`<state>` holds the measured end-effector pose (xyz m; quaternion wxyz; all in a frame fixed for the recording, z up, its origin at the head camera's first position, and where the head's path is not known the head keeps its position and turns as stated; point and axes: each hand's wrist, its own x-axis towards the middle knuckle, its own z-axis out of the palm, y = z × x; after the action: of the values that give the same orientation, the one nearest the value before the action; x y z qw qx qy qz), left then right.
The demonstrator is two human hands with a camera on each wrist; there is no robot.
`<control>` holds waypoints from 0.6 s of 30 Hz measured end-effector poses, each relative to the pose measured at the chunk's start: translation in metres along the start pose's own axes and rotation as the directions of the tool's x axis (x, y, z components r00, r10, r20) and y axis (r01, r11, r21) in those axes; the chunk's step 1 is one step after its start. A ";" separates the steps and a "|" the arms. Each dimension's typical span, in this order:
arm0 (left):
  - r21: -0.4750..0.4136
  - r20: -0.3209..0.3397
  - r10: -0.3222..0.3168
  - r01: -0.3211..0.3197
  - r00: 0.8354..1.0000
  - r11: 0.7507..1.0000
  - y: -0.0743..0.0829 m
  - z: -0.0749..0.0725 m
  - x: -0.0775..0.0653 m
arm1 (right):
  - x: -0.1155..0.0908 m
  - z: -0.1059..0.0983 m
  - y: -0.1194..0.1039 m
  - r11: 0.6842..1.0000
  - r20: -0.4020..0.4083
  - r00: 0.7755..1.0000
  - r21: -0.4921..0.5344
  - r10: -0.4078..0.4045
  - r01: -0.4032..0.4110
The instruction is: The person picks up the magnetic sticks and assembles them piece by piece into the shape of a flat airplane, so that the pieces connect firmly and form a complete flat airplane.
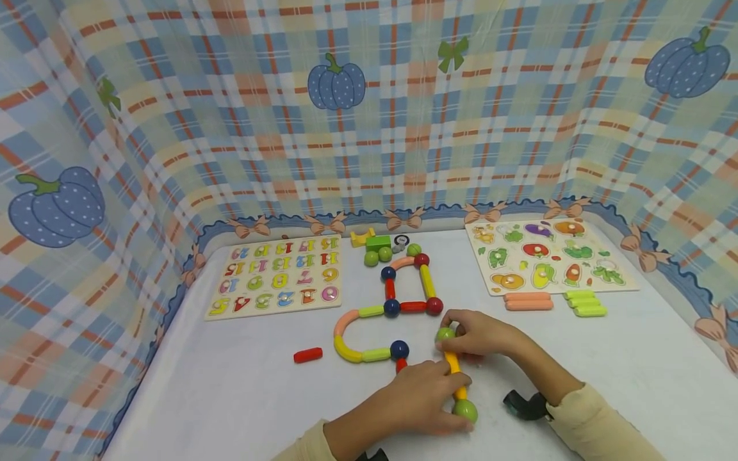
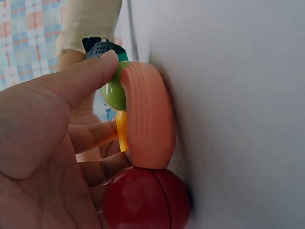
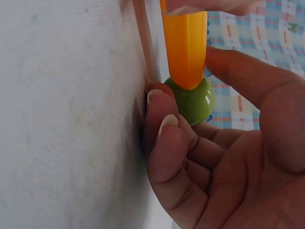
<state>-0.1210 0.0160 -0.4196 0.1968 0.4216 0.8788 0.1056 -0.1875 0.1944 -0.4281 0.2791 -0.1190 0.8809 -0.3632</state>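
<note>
An orange-yellow rod [image 1: 454, 371] joins two green balls, one at each end. My right hand [image 1: 481, 331] holds the far green ball [image 3: 193, 102] with its fingers curled about it. My left hand [image 1: 421, 394] grips the rod near its other end, fingers across it and thumb against the near green ball [image 1: 465, 411]. In the left wrist view, a curved salmon piece [image 2: 150, 119] attached to a red ball [image 2: 145, 198] lies close by that hand; in the head view the left hand hides them.
A chain of rods and balls, with a blue ball [image 1: 399, 349], runs beyond my hands. One loose red rod [image 1: 308, 355] lies left. Number board [image 1: 273, 314], vegetable board [image 1: 542, 259], salmon rods [image 1: 528, 301], lime rods [image 1: 588, 310] and a green block [image 1: 378, 242] lie further back.
</note>
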 end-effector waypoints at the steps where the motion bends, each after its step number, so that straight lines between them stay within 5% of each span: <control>1: -0.003 0.000 -0.001 0.001 1.000 1.000 0.000 0.000 -0.001 | 0.000 0.001 -0.001 1.000 -0.009 1.000 -0.005 0.005 -0.005; 6: -0.003 -0.017 0.008 -0.008 1.000 1.000 -0.002 0.000 -0.004 | -0.001 0.005 -0.005 0.999 -0.042 0.999 -0.019 0.028 -0.029; 11: -0.027 -0.104 0.003 -0.005 0.995 1.000 -0.012 -0.006 -0.020 | 0.000 0.006 -0.005 0.999 -0.060 0.998 -0.034 0.031 -0.033; 15: -0.122 -0.210 -0.101 0.077 0.973 0.990 -0.032 -0.020 -0.049 | 0.000 0.007 -0.004 0.998 -0.061 0.997 -0.045 0.043 -0.046; 18: -0.176 -0.272 -0.240 0.197 0.932 0.964 -0.058 -0.033 -0.078 | 0.001 0.008 -0.004 0.997 -0.060 0.997 -0.054 0.056 -0.059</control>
<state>-0.1322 -0.0818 -0.3904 0.1063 0.2854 0.9296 0.2078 -0.1838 0.1867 -0.4300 0.2601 -0.0907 0.9015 -0.3338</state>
